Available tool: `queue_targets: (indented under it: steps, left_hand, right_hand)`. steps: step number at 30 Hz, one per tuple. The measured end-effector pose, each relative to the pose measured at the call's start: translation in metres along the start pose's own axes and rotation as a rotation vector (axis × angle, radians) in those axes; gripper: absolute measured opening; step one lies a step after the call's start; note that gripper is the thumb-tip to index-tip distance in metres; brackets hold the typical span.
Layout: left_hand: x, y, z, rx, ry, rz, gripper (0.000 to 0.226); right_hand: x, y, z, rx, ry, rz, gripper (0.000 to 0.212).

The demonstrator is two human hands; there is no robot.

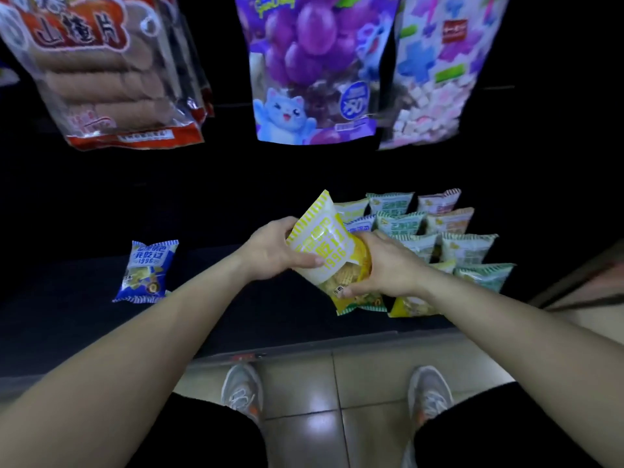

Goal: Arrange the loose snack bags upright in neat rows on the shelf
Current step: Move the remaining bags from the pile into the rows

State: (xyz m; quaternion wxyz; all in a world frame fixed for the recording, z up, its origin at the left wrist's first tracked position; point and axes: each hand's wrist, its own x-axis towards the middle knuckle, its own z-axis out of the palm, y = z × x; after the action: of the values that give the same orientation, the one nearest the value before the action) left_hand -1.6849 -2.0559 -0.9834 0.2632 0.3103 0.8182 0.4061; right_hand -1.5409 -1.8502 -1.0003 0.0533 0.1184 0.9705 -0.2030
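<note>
A yellow snack bag is held tilted above the dark shelf by both hands. My left hand grips its left side and my right hand grips its lower right corner. Behind and right of it, rows of small bags stand upright, green, pink, yellow and blue. One blue snack bag stands alone at the left of the shelf. More yellow bags sit at the front under my right wrist, partly hidden.
Large hanging packs fill the top: a red-brown biscuit pack, a purple grape pouch and a pastel marshmallow pouch. The shelf's front edge runs above a tiled floor, where my two shoes show.
</note>
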Motion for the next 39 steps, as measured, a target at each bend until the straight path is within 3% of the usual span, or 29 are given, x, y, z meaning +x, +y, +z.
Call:
queue_targets:
  steps: [3, 6, 12, 18, 23, 33, 39]
  left_hand:
    - [0.015, 0.003, 0.020, 0.164, 0.044, 0.008, 0.061]
    - [0.034, -0.003, 0.046, 0.307, 0.016, -0.023, 0.079]
    - [0.073, -0.028, 0.110, 0.470, -0.090, -0.105, 0.096]
    - [0.097, -0.055, 0.170, 0.554, -0.220, -0.178, 0.098]
    - [0.103, -0.063, 0.186, 0.666, -0.204, -0.130, 0.090]
    - [0.094, -0.066, 0.193, 0.632, -0.052, -0.071, 0.076]
    - [0.096, -0.061, 0.198, 0.602, -0.052, -0.065, 0.076]
  right_hand:
    - [-0.003, 0.029, -0.009, -0.187, 0.038, 0.049, 0.100]
    - [-0.012, 0.069, -0.010, -0.241, -0.013, 0.133, 0.085]
    - [-0.020, 0.130, -0.008, -0.252, -0.246, 0.280, 0.081]
    - [-0.012, 0.156, -0.010, -0.123, -0.266, 0.337, 0.081]
    - [-0.002, 0.155, -0.010, -0.126, -0.269, 0.327, 0.080]
    - [0.002, 0.147, -0.006, -0.120, -0.260, 0.303, 0.078]
    - [-0.001, 0.148, -0.005, -0.109, -0.272, 0.302, 0.078]
